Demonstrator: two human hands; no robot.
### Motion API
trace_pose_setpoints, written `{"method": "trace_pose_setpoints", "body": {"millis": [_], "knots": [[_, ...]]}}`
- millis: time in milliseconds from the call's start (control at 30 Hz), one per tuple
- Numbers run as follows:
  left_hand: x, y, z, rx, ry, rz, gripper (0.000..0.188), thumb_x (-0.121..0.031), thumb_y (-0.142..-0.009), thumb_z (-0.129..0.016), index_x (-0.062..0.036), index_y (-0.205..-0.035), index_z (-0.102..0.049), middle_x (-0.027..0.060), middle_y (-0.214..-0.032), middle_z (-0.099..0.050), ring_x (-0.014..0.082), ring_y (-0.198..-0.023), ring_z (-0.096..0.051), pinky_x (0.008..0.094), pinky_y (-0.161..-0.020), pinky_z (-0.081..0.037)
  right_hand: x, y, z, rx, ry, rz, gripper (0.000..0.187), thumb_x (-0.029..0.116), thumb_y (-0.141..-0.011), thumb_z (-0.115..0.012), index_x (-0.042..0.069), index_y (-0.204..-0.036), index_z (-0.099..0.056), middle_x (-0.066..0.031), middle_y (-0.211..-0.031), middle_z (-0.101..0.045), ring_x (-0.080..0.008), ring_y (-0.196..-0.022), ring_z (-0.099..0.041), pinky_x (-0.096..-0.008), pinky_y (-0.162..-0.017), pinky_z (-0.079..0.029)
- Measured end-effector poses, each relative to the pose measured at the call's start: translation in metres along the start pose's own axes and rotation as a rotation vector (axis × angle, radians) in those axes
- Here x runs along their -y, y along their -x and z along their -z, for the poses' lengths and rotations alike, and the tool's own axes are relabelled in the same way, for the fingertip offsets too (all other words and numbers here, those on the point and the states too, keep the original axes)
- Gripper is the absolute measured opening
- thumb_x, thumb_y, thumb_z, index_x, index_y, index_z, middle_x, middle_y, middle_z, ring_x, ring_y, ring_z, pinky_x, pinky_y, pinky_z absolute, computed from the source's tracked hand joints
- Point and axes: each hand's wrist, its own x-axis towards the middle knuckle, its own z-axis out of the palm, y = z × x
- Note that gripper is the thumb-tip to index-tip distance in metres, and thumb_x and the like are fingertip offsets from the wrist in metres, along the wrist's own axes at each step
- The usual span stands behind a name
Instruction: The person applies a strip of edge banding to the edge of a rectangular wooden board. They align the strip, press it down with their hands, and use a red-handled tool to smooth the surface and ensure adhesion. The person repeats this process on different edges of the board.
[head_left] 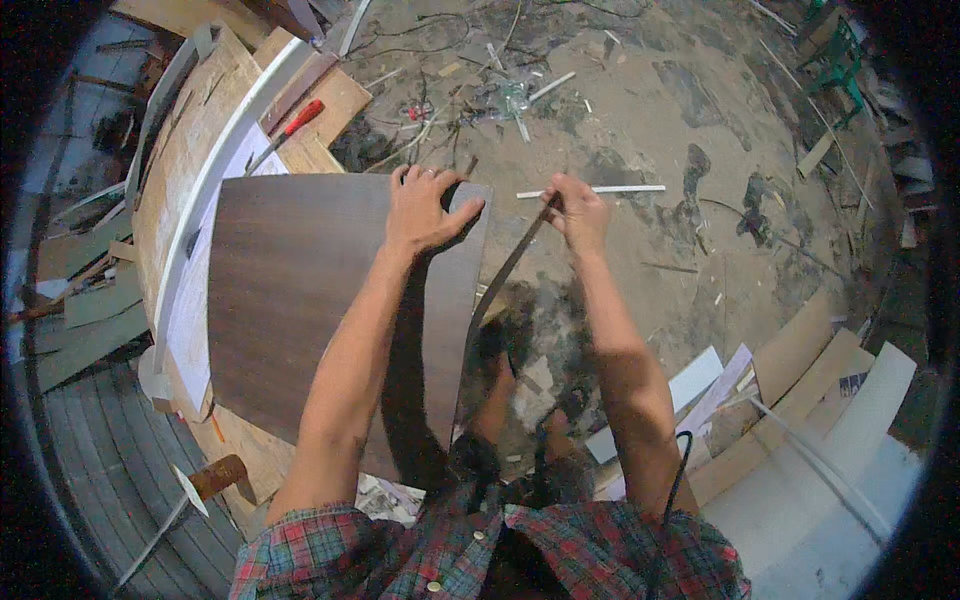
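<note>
A large dark-brown wood-grain board (pixel 310 290) lies flat on my left. My left hand (pixel 425 210) grips the board near its far right corner, with fingers bent over the far edge and the thumb stretched across the top face. Between the thumb and fingers of my right hand (pixel 578 215), the end of a thin dark strip (pixel 510 268) is pinched. The strip slants down from the fingers to the board's right edge, standing clear of it at the far end. Whether it is stuck on lower down, I cannot tell.
A red-handled screwdriver (pixel 300 120) lies on the wooden worktop (pixel 185 120) beyond the board, near a curved white strip (pixel 225 150). A hammer (pixel 215 478) is at the lower left. Offcut panels (pixel 800 390) lean at the right. Scraps and a white stick (pixel 630 189) litter the floor.
</note>
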Motion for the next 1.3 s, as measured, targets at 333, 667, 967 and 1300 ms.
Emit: {"method": "trace_pose_setpoints", "body": {"millis": [333,667,967,1300], "knots": [[0.013,-0.004,0.005,0.075,0.054,0.043,0.052,-0.054,-0.086,-0.061,-0.0075,-0.105,-0.072,0.0189,-0.095,-0.067,0.0341,-0.102,-0.057,0.0448,-0.097,-0.035,0.079,0.103,0.118,-0.196,-0.141,0.235,0.035,0.033,-0.094,-0.058,0.001,-0.108,-0.063,-0.0113,-0.103,-0.068,-0.0217,-0.094,-0.067,-0.0354,-0.078,-0.056],[0.022,0.026,0.026,-0.032,0.005,-0.019,0.056,-0.046,-0.088,-0.064,-0.0088,-0.130,-0.061,0.0177,-0.122,-0.064,0.0359,-0.118,-0.055,0.0440,-0.102,-0.040,0.198,0.213,0.386,-0.596,-0.146,0.422,0.070,0.051,-0.091,-0.039,-0.008,-0.128,-0.049,-0.0298,-0.129,-0.055,-0.0353,-0.121,-0.055,-0.0455,-0.107,-0.043],[-0.218,0.213,0.049,0.013,1.274,0.385,0.086,-0.036,-0.085,-0.073,-0.0040,-0.152,-0.027,0.0147,-0.152,-0.035,0.0277,-0.137,-0.040,0.0428,-0.111,-0.035,0.293,0.263,0.362,-0.268,-0.306,0.849,0.076,0.055,-0.087,-0.041,-0.007,-0.131,-0.044,-0.0246,-0.136,-0.050,-0.0367,-0.126,-0.050,-0.0466,-0.107,-0.042],[-0.283,0.293,0.073,-0.149,1.897,0.836,0.087,-0.028,-0.078,-0.080,0.0005,-0.144,-0.032,0.0116,-0.138,-0.049,0.0282,-0.130,-0.047,0.0422,-0.109,-0.040,0.280,0.242,0.320,0.139,-0.378,0.629,0.081,0.050,-0.087,-0.045,-0.006,-0.144,-0.033,-0.0275,-0.144,-0.040,-0.0397,-0.134,-0.041,-0.0498,-0.112,-0.035]]}}
